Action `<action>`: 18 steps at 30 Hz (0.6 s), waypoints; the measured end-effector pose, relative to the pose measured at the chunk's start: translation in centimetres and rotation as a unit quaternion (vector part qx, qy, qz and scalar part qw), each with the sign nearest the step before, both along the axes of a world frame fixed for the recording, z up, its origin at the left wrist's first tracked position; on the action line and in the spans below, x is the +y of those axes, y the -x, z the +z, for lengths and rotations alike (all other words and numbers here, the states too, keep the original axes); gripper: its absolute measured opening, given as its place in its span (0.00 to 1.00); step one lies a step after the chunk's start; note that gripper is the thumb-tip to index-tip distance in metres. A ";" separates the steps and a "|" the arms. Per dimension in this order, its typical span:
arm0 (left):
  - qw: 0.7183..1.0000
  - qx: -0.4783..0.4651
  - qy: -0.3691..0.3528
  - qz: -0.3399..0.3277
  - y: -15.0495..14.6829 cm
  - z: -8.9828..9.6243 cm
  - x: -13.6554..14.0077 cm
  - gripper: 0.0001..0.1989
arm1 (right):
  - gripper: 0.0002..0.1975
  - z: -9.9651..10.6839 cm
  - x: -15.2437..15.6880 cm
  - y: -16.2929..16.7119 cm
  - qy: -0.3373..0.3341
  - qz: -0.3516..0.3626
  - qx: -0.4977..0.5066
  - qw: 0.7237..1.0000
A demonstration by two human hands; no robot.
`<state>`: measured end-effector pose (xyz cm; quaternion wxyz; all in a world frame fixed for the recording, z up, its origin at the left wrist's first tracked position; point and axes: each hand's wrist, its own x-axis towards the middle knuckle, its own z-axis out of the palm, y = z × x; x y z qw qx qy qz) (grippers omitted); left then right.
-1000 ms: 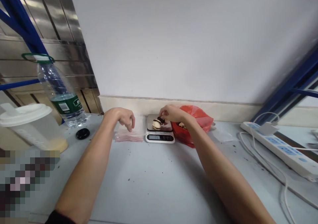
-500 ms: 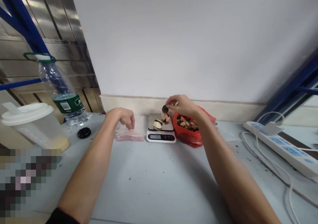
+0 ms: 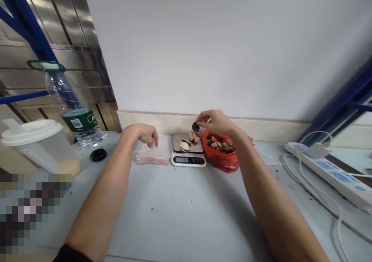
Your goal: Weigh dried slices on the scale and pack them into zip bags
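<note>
A dark, round, flat piece (image 3: pixel 195 126) is pinched between the thumb and fingers of my right hand (image 3: pixel 213 121), above the scale's back right corner. The white digital scale (image 3: pixel 188 161) carries pale dried slices with dark rims (image 3: pixel 185 145) and some brownish dried pieces (image 3: pixel 193 138). Right of it, an opened red plastic bag (image 3: pixel 222 162) holds many dried brown pieces (image 3: pixel 220 143). My left hand (image 3: pixel 147 135) is closed, fingertips down at a stack of clear zip bags (image 3: pixel 151 160); the upper bag's edge appears lifted at them.
A large water bottle (image 3: pixel 80 118), a lidded cup (image 3: pixel 43 149) and a black round cap (image 3: pixel 98 154) stand at the left. A power strip (image 3: pixel 334 173) with white cables lies at the right. Behind is the wall (image 3: pixel 203 52); small dark crumbs dot the table (image 3: pixel 180 231).
My right hand has shifted slightly right with the dark piece, away from the scale's middle. My left hand has risen a little, and the upper zip bag's edge has tilted up.
</note>
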<state>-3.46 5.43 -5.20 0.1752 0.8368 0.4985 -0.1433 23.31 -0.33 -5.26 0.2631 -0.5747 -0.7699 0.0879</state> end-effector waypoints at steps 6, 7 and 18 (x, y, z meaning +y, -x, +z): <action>1.000 0.001 -0.006 0.001 0.1 0.2 -0.3 0.16 | 0.07 0.0 0.0 -0.1 -0.006 0.002 0.006 1.000; 1.000 0.001 -0.005 0.000 0.1 0.3 -0.3 0.16 | 0.07 -0.1 0.1 -0.2 -0.007 0.002 0.006 1.000; 1.000 0.015 -0.001 -0.001 -0.1 0.2 -0.2 0.18 | 0.08 0.2 -0.2 0.1 0.016 -0.022 -0.012 1.000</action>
